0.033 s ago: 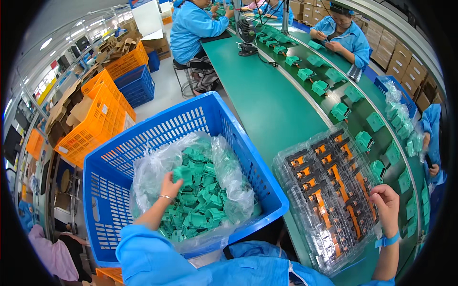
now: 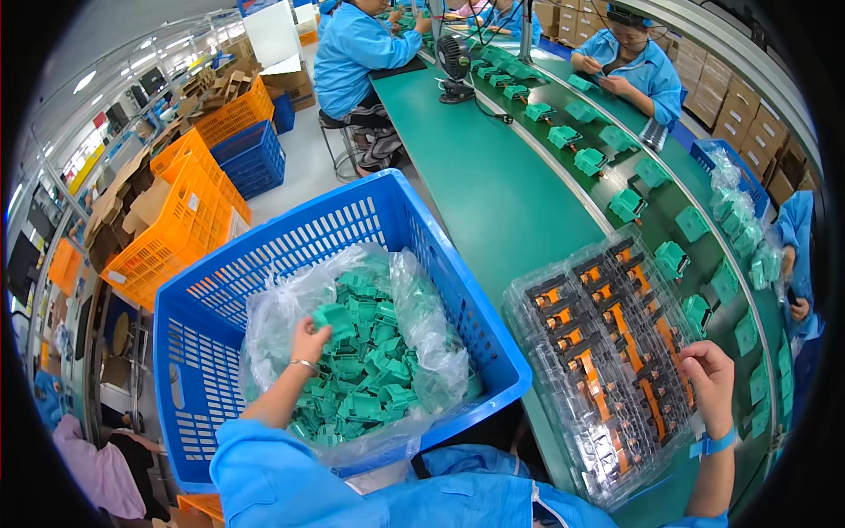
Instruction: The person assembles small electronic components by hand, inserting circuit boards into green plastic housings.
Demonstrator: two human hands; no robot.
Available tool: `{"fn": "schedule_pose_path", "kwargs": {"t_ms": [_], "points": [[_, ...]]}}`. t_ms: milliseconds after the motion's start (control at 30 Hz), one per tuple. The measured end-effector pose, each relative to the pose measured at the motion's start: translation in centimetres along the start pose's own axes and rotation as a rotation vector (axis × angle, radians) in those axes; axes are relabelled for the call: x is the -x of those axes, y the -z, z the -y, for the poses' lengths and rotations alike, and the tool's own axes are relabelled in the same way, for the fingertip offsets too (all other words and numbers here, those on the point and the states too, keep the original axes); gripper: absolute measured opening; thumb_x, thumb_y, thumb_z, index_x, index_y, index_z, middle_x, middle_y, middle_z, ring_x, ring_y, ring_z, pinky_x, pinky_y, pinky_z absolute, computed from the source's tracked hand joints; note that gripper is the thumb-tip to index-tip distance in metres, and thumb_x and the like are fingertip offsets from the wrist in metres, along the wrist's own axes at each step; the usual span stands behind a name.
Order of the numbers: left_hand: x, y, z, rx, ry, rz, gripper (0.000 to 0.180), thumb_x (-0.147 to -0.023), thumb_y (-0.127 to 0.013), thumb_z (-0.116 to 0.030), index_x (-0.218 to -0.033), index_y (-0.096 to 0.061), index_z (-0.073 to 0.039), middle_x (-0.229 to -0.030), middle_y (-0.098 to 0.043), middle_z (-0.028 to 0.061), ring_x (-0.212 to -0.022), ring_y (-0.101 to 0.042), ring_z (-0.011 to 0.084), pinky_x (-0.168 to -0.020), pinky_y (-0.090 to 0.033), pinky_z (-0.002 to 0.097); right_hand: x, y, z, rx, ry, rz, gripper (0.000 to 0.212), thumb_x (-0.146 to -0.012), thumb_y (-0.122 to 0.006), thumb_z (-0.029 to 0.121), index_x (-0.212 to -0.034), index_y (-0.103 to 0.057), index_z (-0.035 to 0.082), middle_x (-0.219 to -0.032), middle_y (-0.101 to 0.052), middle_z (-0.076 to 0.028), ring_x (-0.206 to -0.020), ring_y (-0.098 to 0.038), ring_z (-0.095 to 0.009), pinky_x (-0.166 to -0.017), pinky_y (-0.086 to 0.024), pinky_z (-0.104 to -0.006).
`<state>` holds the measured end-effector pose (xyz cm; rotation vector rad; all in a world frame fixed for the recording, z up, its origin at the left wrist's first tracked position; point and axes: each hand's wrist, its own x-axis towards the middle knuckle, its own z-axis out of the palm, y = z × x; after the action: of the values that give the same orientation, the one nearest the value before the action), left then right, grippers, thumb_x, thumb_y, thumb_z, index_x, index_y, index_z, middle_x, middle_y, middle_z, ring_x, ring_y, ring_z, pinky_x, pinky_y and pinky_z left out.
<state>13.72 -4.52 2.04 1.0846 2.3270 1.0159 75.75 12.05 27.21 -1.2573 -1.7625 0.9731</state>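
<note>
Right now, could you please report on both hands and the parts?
Left hand holding green part over heap in blue crate. Right hand at right edge of clear tray. Bunched plastic liner around heap.

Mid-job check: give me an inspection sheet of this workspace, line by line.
Surface: green table, clear tray on its near end
Job's things: loose green parts in a clear bag inside a blue crate; orange-and-black parts in the tray
Clutter: cardboard in orange crates, left
Grips: left hand holds a green piece; right hand at the tray's right edge, contact unclear
Cables: black cable near the fan
Surroundings: co-workers in blue; stacked boxes, far right
</note>
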Motion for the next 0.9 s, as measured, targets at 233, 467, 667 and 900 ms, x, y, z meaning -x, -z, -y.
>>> {"fn": "schedule_pose_path", "kwargs": {"t_ms": [233,467,667,900], "points": [[4.1,1.4,-14.0,1.207,0.244,0.162,0.048,-0.083,-0.054,-0.013,-0.128,-0.039,-0.005,-0.122,-0.052,0.0118,-0.108,-0.055,0.0263,-0.091,-0.049,0.0442,0.7,-2.1,-0.2,0.001,-0.044,0.143,0.010,-0.081,-0.060,-0.002,-0.090,-0.063,-0.003,-0.088,-0.061,-0.008,-0.081,-0.060,-0.013,-0.071,-0.049,-0.0246],[7.5,-1.8,-24.0,1.464,0.257,0.519,0.047,-0.078,-0.060,-0.018,-0.122,-0.046,-0.007,-0.118,-0.056,0.0090,-0.101,-0.054,0.0204,-0.088,-0.043,0.0433,1.6,-2.0,-0.6,0.185,0.199,0.205,0.013,-0.080,-0.064,0.007,-0.091,-0.065,0.000,-0.087,-0.064,-0.011,-0.080,-0.062,-0.022,-0.070,-0.049,-0.0305],[9.4,-5.1,-31.7,1.465,0.146,0.824,0.041,-0.082,-0.058,-0.012,-0.120,-0.048,-0.003,-0.112,-0.058,0.0115,-0.102,-0.056,0.0234,-0.089,-0.046,0.0409,1.8,-0.9,-1.5,0.174,0.237,0.188,0.013,-0.082,-0.063,0.010,-0.093,-0.065,0.003,-0.085,-0.064,-0.010,-0.079,-0.061,-0.023,-0.068,-0.048,-0.0319],[11.3,-9.3,-36.2,1.463,0.314,0.861,0.031,-0.088,-0.058,-0.019,-0.114,-0.053,-0.003,-0.108,-0.059,0.0122,-0.104,-0.055,0.0243,-0.083,-0.049,0.0351,2.1,-1.8,0.2,0.193,0.352,0.219,0.014,-0.084,-0.061,0.017,-0.092,-0.064,0.005,-0.086,-0.063,-0.009,-0.079,-0.062,-0.027,-0.067,-0.050,-0.0351]]}}
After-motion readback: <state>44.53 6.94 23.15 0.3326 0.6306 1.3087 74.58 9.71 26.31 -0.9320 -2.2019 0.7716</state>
